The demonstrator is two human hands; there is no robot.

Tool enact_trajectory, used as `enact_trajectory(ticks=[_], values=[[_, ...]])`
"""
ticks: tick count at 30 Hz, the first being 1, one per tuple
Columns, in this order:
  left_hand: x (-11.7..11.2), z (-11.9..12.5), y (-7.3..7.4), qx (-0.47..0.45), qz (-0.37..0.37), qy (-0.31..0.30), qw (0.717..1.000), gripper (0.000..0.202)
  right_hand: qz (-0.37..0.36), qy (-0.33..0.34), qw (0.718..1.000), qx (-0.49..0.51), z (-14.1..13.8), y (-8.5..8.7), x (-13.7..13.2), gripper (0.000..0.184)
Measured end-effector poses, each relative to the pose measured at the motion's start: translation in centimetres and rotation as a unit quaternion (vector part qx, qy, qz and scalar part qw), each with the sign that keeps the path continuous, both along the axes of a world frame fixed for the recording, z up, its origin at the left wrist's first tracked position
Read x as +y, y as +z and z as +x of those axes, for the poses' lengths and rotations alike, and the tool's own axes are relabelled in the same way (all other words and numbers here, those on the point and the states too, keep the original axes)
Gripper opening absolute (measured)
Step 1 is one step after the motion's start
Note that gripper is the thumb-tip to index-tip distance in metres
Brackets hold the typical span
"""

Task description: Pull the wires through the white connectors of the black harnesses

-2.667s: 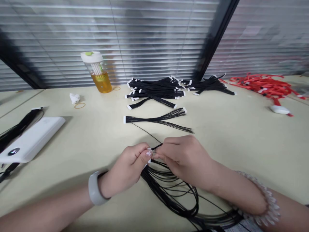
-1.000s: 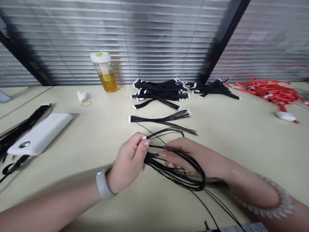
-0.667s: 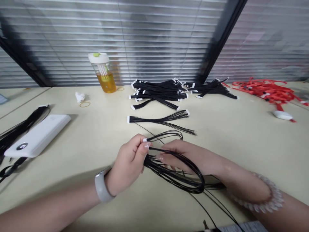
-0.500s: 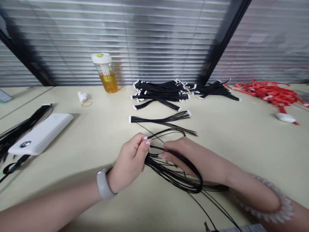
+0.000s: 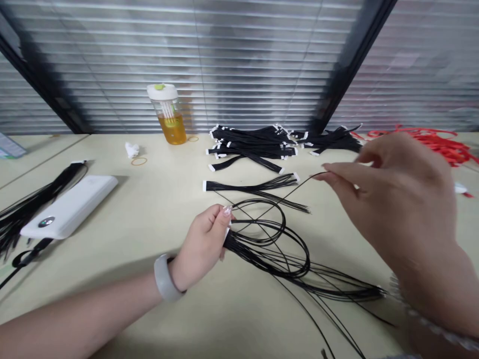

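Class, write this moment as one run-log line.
left hand: pinches looped thin black wire bundle at its white connector | right hand: raised, fingers pinching one black wire end

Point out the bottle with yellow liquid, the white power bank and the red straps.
bottle (image 5: 170,119), head view, on its clear body
power bank (image 5: 71,205), head view, middle of its top face
red straps (image 5: 447,145), head view, on the tangled pile

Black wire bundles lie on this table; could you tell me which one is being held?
The looped bundle, pinched in the left hand; the others lie untouched.
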State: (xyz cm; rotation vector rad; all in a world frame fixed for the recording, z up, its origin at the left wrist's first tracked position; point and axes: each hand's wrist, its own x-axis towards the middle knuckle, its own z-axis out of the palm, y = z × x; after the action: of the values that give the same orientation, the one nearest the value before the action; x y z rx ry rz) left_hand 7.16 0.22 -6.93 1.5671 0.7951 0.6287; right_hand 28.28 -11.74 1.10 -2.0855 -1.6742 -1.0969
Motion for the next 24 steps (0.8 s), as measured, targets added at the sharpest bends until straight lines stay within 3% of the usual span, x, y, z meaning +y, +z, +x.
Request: enact_trajectory(ticks=[3, 5, 6, 8, 11, 12, 13, 15, 16, 17, 18, 20, 22, 24], values=[[0.0, 0.0, 0.0, 0.004, 0.005, 0.004, 1.0, 0.044, 0.041, 0.006, 0.998, 0.049, -0.1, -0.1, -0.2, 0.026], [0.0, 0.0, -0.1, 0.003, 0.012, 0.0, 1.0, 0.043, 0.077, 0.061, 0.978, 0.186, -0.1, -0.1, 0.1, 0.017], [0.0, -0.1, -0.1, 0.002, 0.015, -0.002, 1.0, 0.043, 0.101, 0.095, 0.949, 0.284, -0.1, -0.1, 0.4, 0.018], [-0.1, -0.2, -0.2, 0.002, 0.019, -0.009, 1.0, 0.042, 0.152, 0.167, 0.842, 0.49, 0.1, 0.1, 1.1, 0.02], [-0.1, -0.3, -0.4, 0.008, 0.018, -0.019, 1.0, 0.043, 0.236, 0.261, 0.643, 0.68, 0.5, 0.5, 1.9, 0.008], [-0.1, -0.3, -0.4, 0.009, 0.017, -0.023, 1.0, 0.044, 0.256, 0.277, 0.604, 0.702, 0.4, 0.5, 2.0, 0.009], [-0.1, -0.3, -0.4, 0.009, 0.016, -0.027, 0.999, 0.044, 0.254, 0.283, 0.589, 0.713, 0.2, 0.3, 2.1, 0.007], [-0.2, -0.3, -0.3, 0.007, 0.014, -0.03, 0.999, 0.045, 0.169, 0.278, 0.62, 0.714, -0.8, -0.4, 2.2, 0.018], [-0.2, -0.3, -0.2, 0.005, 0.011, -0.028, 1.0, 0.046, 0.084, 0.273, 0.656, 0.699, -1.5, -0.9, 2.2, 0.028], [-0.2, -0.3, -0.2, 0.003, 0.008, -0.025, 1.0, 0.046, 0.008, 0.267, 0.693, 0.67, -2.3, -1.4, 2.2, 0.027], [-0.2, -0.4, -0.2, 0.001, 0.005, -0.022, 1.0, 0.047, -0.044, 0.256, 0.737, 0.625, -3.1, -2.0, 2.2, 0.014], [-0.2, -0.4, -0.2, -0.005, 0.006, -0.023, 1.0, 0.047, -0.124, 0.237, 0.8, 0.537, -4.5, -2.8, 2.2, 0.012], [-0.3, -0.4, -0.2, -0.009, 0.012, -0.031, 0.999, 0.047, -0.172, 0.222, 0.823, 0.494, -5.3, -3.3, 2.3, 0.016], [-0.3, -0.5, -0.3, -0.011, 0.029, -0.037, 0.999, 0.045, -0.184, 0.224, 0.824, 0.486, -5.7, -3.6, 2.4, 0.016]])
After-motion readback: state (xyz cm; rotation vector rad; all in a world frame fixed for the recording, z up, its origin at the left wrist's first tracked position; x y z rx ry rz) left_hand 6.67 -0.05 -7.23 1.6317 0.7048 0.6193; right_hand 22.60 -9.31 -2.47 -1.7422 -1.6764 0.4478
